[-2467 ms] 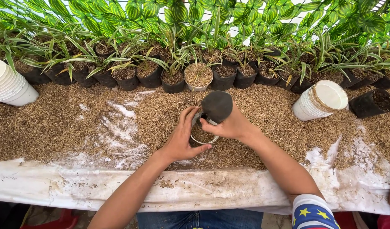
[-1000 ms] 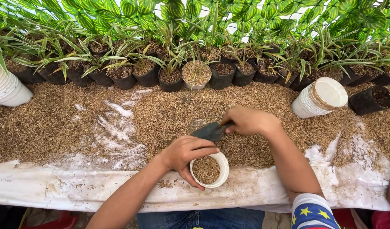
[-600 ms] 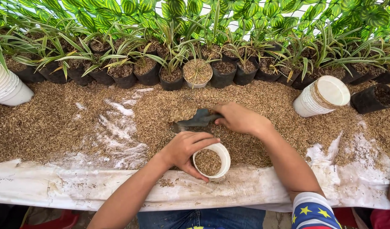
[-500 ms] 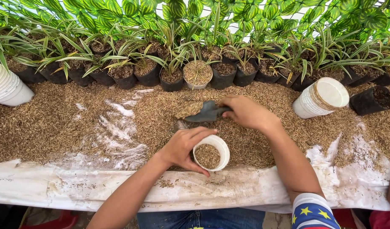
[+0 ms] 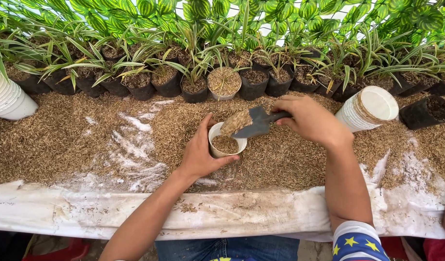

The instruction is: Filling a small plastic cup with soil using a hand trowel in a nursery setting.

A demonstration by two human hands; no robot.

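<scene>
The left hand [image 5: 199, 155] has carried the small white plastic cup [image 5: 226, 141] from the desk's near edge back onto the bed of dry brown rice husks [image 5: 63, 140], and wraps it from the left. The right hand [image 5: 309, 121], closed on the handle of the dark metal trowel [image 5: 255, 123], now tips a heaped load of husks over the cup's rim; the cup sits partly filled. A stack of white cups [image 5: 367, 112] lies just right.
</scene>
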